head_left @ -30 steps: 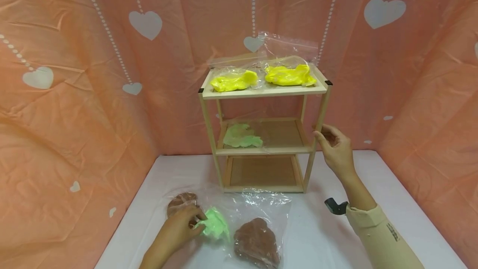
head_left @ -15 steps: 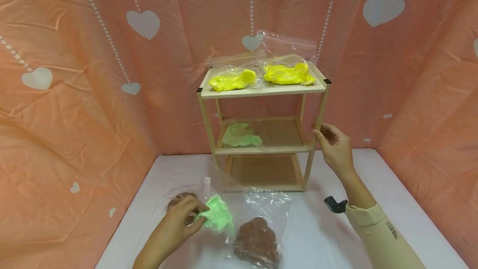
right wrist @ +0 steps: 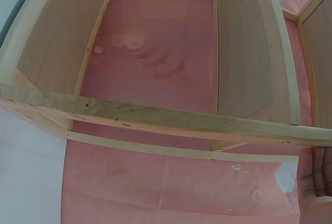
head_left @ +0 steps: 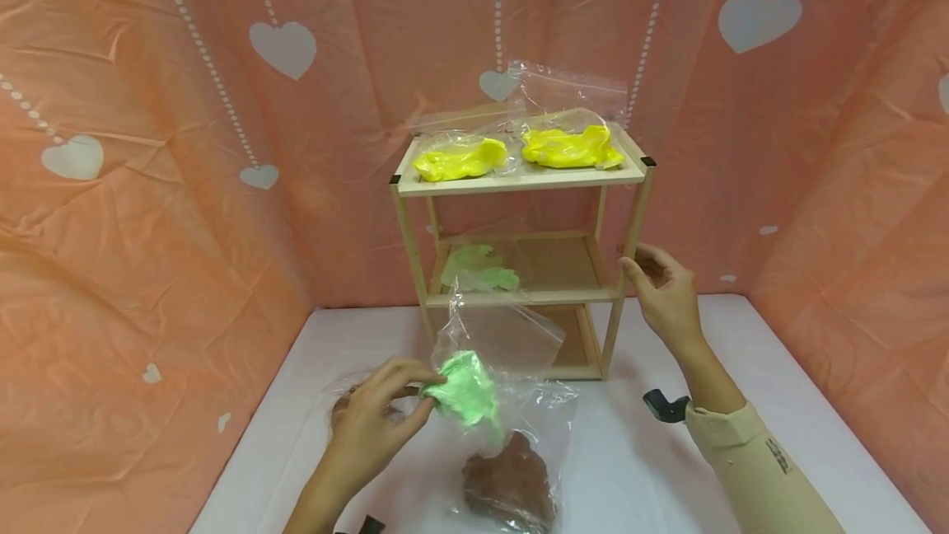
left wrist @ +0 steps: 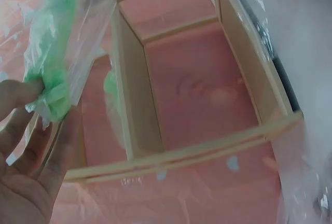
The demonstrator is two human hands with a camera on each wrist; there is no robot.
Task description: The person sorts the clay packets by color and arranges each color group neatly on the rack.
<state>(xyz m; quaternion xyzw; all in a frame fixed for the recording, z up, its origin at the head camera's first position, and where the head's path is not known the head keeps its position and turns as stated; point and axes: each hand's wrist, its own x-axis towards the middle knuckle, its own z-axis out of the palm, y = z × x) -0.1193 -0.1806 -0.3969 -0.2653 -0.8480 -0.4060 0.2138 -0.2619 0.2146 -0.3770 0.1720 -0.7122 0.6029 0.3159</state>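
Note:
My left hand (head_left: 378, 410) pinches the edge of a clear zip bag with a light green clay-like lump (head_left: 469, 390) in it, held up in front of the rack's lower part. In the left wrist view the bag (left wrist: 52, 42) hangs between thumb and fingers, close to the rack. With thumb and fingers, my right hand (head_left: 667, 295) grips the right front post of a three-tier wooden rack (head_left: 519, 183). Only part of that hand (right wrist: 315, 187) shows at the right edge of the right wrist view. A similar bagged green lump (head_left: 478, 270) lies on the middle shelf's left side.
Two bags of yellow clay-like stuff, left (head_left: 460, 160) and right (head_left: 571, 147), lie on the top shelf. On the white table (head_left: 623, 452), a bagged brown lump (head_left: 507, 480) lies in front; another (head_left: 343, 409) is partly behind my left hand. Pink cloth (head_left: 356, 213) surrounds the table.
My left hand has lifted the green bag off the table and moved it up and right toward the rack. The right hand keeps its grip on the post.

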